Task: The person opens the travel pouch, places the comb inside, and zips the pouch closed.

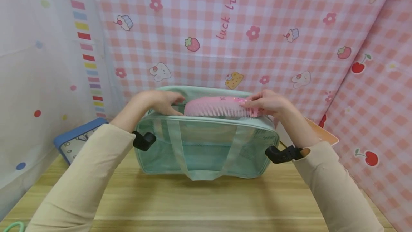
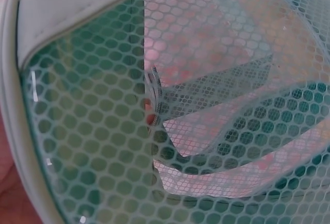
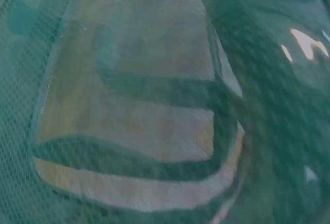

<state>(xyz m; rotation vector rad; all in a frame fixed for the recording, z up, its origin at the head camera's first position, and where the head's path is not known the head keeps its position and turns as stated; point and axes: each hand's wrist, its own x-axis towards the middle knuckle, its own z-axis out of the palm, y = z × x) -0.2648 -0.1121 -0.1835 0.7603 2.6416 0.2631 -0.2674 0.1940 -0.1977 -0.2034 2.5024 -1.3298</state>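
A see-through green mesh bag (image 1: 206,153) with pale green straps stands upright on the table, its top open. Across the opening lies a pink comb (image 1: 215,106), teeth pointing down. My right hand (image 1: 265,102) pinches the comb near its right end, thumb and fingers on its spine. At the opening's left side, my left hand (image 1: 164,102) holds the rim, with fingertips close to the comb's left end. The bag's mesh wall (image 2: 103,131) fills the left wrist view. Green clear plastic of the bag (image 3: 278,105) covers the right wrist view, hiding that hand.
A blue-framed clock (image 1: 77,139) leans left of the bag, partly behind my left sleeve. An orange-and-white flat object (image 1: 323,131) sits behind my right forearm. Part of a green ring-shaped handle (image 1: 15,226) shows at the table's front left corner. Checked cloth (image 1: 209,17) hangs behind.
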